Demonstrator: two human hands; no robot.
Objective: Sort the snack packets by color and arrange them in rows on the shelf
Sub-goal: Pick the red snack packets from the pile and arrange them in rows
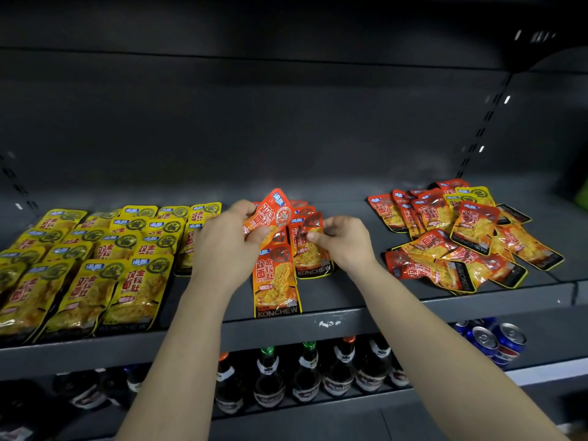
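Yellow snack packets (95,259) lie in neat overlapping rows on the left of the dark shelf (350,300). In the middle, orange-red packets form two short rows (276,281). My left hand (226,240) pinches a tilted orange-red packet (270,211) lifted above those rows. My right hand (343,240) pinches the upper part of an orange-red packet (313,253) lying in the right-hand row. A loose heap of orange-red packets (451,237) sits on the right, with a yellow packet (474,195) among them at the back.
The shelf's front lip (286,332) runs across below my forearms. On the lower shelf stand dark glass bottles (305,374) and, to the right, blue cans (496,338). Bare shelf shows between the middle rows and the right heap.
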